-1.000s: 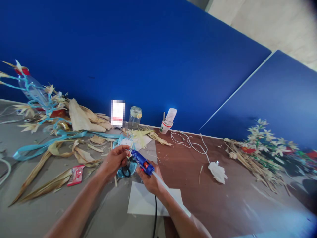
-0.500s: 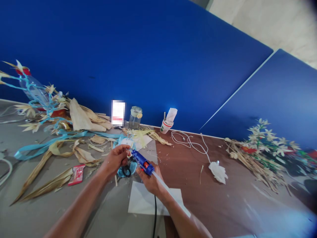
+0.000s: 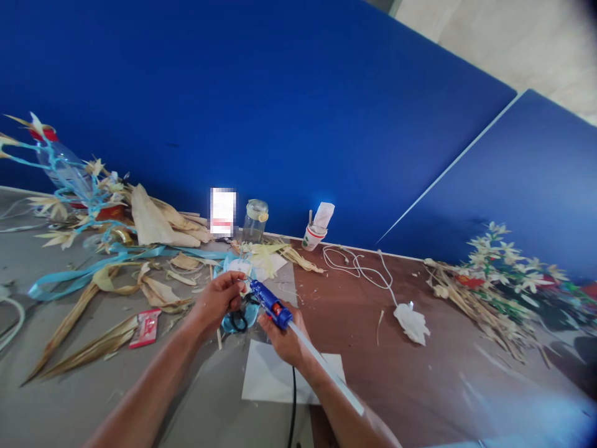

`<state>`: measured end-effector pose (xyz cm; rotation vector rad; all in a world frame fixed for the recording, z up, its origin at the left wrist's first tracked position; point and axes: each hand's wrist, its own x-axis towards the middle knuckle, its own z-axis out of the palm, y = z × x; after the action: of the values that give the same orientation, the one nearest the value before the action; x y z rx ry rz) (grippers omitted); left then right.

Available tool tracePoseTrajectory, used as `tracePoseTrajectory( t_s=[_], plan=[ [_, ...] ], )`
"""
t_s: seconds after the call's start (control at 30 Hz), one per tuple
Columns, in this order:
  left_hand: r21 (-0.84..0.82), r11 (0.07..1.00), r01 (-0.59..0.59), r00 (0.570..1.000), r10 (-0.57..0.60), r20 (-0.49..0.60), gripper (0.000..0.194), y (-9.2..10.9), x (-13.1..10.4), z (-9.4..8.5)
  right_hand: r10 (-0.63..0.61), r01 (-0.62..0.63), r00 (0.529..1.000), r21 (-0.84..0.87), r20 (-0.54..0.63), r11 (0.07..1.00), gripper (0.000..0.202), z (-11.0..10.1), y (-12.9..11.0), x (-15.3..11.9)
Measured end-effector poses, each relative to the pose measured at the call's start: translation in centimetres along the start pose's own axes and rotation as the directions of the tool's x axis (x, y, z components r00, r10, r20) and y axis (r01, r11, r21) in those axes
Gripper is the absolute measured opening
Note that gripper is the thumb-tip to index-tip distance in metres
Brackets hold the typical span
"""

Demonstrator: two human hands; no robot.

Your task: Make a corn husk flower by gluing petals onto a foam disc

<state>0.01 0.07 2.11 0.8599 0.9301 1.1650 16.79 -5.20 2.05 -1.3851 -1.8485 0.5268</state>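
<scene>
My right hand (image 3: 286, 336) is closed around a blue hot glue gun (image 3: 272, 305), with a long white glue stick (image 3: 326, 368) running out of its back along my forearm. Its nozzle points up and left, close to the fingertips of my left hand (image 3: 224, 294). Those fingers are pinched together; a small pale piece shows at their tips, too small to name. Behind and below the hands lie light blue ribbon and a black scissors-like loop (image 3: 239, 322), partly hidden. A black cord (image 3: 293, 398) hangs from under my right hand.
White paper (image 3: 265, 373) lies beneath my right wrist. Dried husks (image 3: 112, 339), a red packet (image 3: 145, 328) and blue ribbon (image 3: 60, 283) spread to the left. A glass jar (image 3: 255, 221), a paper cup (image 3: 313, 238) and a white cable (image 3: 359, 270) stand or lie along the blue partition (image 3: 280, 112). White flowers (image 3: 501, 255) are right.
The glue gun has shifted very slightly right, its nozzle a little farther from my left fingertips. My left hand stays pinched in nearly the same place.
</scene>
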Motion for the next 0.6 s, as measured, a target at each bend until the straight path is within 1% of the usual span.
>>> tracePoseTrajectory(
  t_s=[0.2,0.37,0.5,0.6],
  plan=[
    [-0.042,0.999,-0.009,1.000,0.009,-0.002,0.030,-0.09,0.06,-0.16,-0.017,0.018,0.999,-0.014,0.031,1.000,0.027,-0.08,0.01,0.00],
    [-0.041,0.999,-0.005,1.000,0.005,0.001,0.031,0.03,-0.03,-0.15,-0.050,0.050,0.999,0.022,-0.002,0.999,0.028,-0.18,0.02,0.01],
    [-0.033,0.999,-0.004,1.000,0.005,0.014,0.030,0.02,-0.08,-0.03,-0.044,0.044,0.999,0.039,-0.005,0.998,0.027,-0.11,-0.01,0.20],
    [-0.034,0.999,0.006,1.000,-0.006,0.001,0.030,-0.01,-0.06,0.03,-0.028,0.028,1.000,0.030,0.006,0.999,0.027,-0.02,0.01,0.28]
  ],
)
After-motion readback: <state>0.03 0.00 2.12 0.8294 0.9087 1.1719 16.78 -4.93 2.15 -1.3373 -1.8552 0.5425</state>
